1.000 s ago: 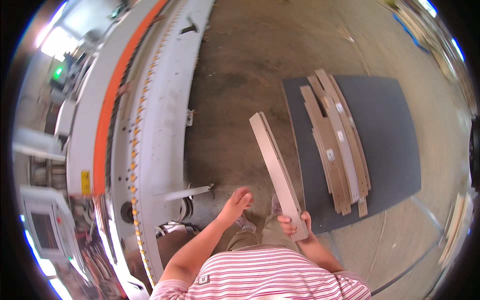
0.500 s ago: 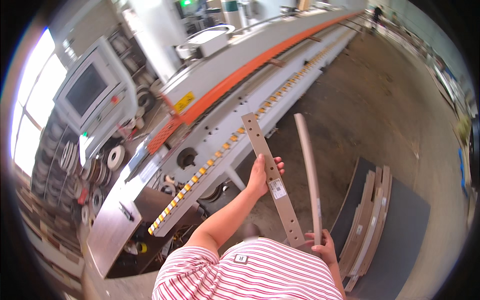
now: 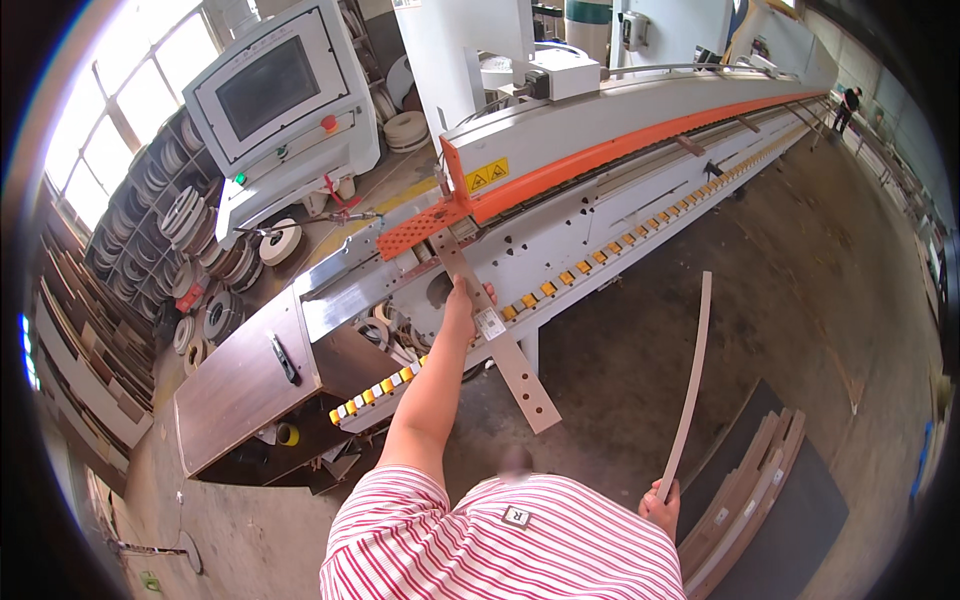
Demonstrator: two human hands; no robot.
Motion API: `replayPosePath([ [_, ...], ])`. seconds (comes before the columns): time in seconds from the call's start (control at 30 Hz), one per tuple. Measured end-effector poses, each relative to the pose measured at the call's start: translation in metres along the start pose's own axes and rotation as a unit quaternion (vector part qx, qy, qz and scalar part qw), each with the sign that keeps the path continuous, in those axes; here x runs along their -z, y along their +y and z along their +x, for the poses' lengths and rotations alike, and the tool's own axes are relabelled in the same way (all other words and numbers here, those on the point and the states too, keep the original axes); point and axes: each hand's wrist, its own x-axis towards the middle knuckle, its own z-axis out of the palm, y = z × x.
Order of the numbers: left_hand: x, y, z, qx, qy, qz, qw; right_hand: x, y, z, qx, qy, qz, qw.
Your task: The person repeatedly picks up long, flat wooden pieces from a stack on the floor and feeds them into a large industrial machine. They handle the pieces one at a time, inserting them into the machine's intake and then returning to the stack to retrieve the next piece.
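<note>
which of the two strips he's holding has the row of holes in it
The wide strip under the left hand, laid on the machine, with holes along its face and a white label. The strip in the right hand is thin, plain and upright.

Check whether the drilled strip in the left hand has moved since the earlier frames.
Yes. The strip was held clear of the machine; now the left hand has carried it forward, its far end at the orange guard.

the left arm stretches straight forward, its left hand [image 3: 466, 296] closed in a grip; the right hand [image 3: 661, 503] stays low by the torso, fingers clenched.
</note>
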Motion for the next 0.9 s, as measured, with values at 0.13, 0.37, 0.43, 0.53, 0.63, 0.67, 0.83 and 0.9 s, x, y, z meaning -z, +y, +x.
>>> replayPosePath([
  [0.13, 0.021, 0.011, 0.04, -0.019, 0.009, 0.006, 1.0, -0.011, 0.002, 0.007, 0.014, -0.005, -0.008, 1.0],
  [0.37, 0.019, 0.019, 0.068, 0.008, 0.034, 0.041, 0.999, -0.012, 0.005, 0.012, 0.015, 0.015, -0.037, 0.999],
  [0.43, 0.013, 0.018, 0.07, 0.007, 0.05, 0.043, 0.998, -0.013, 0.003, 0.014, 0.009, 0.018, -0.047, 0.999],
  [0.53, 0.001, 0.016, 0.07, 0.002, 0.074, 0.052, 0.996, -0.019, -0.007, 0.016, 0.003, 0.017, -0.055, 0.998],
  [0.63, -0.014, 0.018, 0.067, 0.012, 0.107, 0.06, 0.992, -0.02, -0.017, 0.021, 0.0, 0.023, -0.057, 0.998],
  [0.67, -0.018, 0.017, 0.069, 0.018, 0.119, 0.062, 0.991, -0.018, -0.019, 0.023, 0.0, 0.026, -0.058, 0.998],
  [0.83, -0.019, 0.012, 0.08, 0.011, 0.112, 0.081, 0.99, -0.014, -0.024, 0.037, -0.01, 0.036, -0.057, 0.998],
  [0.9, -0.032, 0.006, 0.085, 0.011, 0.113, 0.082, 0.99, -0.012, -0.024, 0.042, -0.011, 0.045, -0.058, 0.997],
])
